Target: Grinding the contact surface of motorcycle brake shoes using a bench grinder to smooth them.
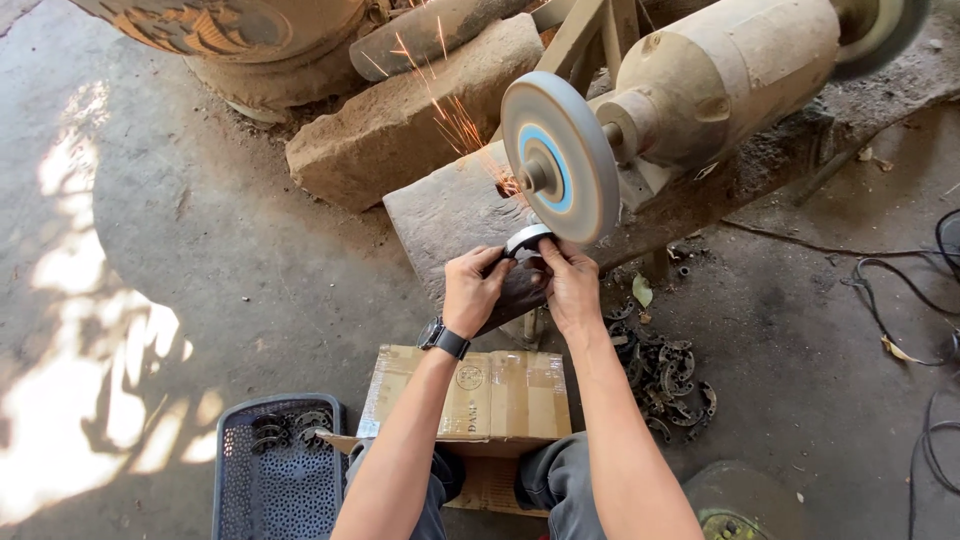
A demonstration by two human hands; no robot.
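A dusty grey concrete floor (200, 230) fills the frame, with a sunlit patch at the left edge and black cables at the right. At the bottom left stands one dark plastic basket (275, 470) holding a few curved metal pieces in its far corner; one taped cardboard box (490, 395) sits in front of the person's knees, and a loose pile of similar metal parts (665, 375) lies on the floor at centre right. A bench grinder (720, 85) at the upper right spins one grinding wheel (560, 155). The left hand (475, 290) and right hand (572, 285) together grip one curved metal piece (525, 240) against the wheel's lower edge, throwing sparks (450, 110) to the upper left.
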